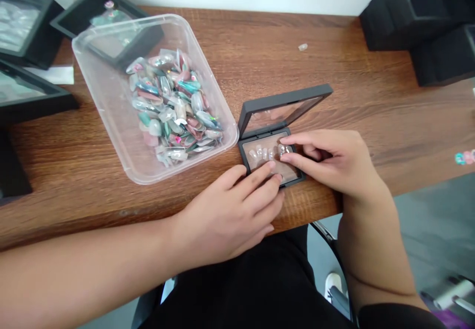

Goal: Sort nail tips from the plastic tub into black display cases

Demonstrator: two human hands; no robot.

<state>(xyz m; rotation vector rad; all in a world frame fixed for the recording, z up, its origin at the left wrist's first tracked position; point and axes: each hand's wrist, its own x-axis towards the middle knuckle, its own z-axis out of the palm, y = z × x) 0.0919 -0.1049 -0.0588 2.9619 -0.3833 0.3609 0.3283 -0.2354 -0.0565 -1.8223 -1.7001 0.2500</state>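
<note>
Fingers of R hand [339, 161] pinch a clear false nail [285, 149] at 2 o'clock in case [291, 173], L hand [235, 212] at 7 o'clock, grip unclear; a slip cd prob. knock nail row [264, 153] askew.

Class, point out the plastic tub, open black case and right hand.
Plastic tub [117, 121], head view, left wall.
Open black case [286, 98], head view, lid frame.
Right hand [338, 162], head view, its middle.
</note>
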